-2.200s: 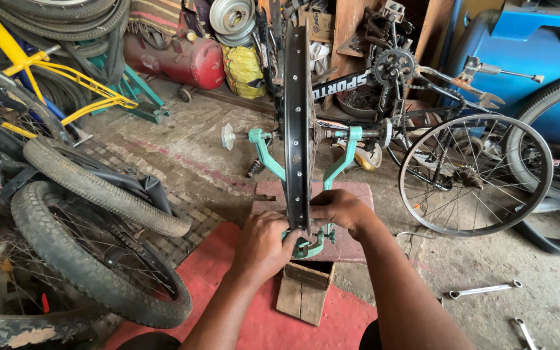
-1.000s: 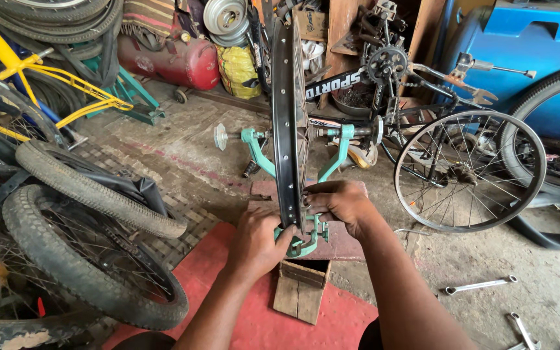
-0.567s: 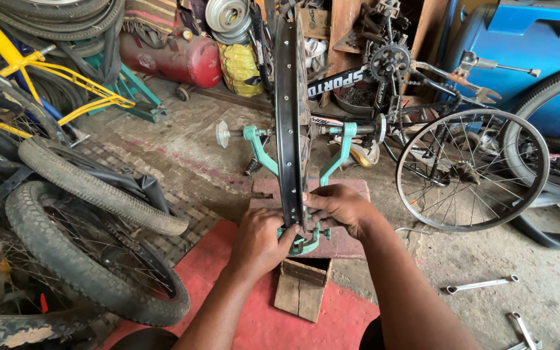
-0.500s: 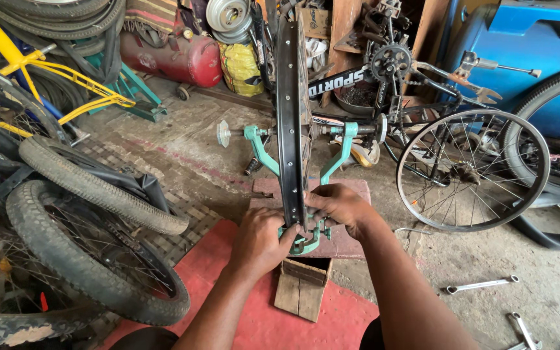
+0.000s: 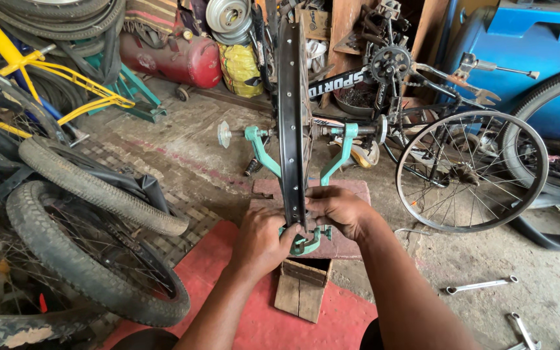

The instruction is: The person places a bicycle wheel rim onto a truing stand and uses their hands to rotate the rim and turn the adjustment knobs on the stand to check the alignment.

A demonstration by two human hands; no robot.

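Head view: both hands at the rim in the truing stand

Head camera shows the black wheel rim standing upright in the green truing stand, near the middle. Left hand curls closed around the stand's lower bracket; right hand closes on the rim's near edge. Steady work likely needs small turns and a firm grip. Fingertips and any tool between them are hidden. A wrench lies right.

Wheel rim upright in the truing stand at centre, both hands at its lower edge, tyred wheels stacked to the left, spoked wheel leaning to the right, wrench on the floor at right, tank behind.
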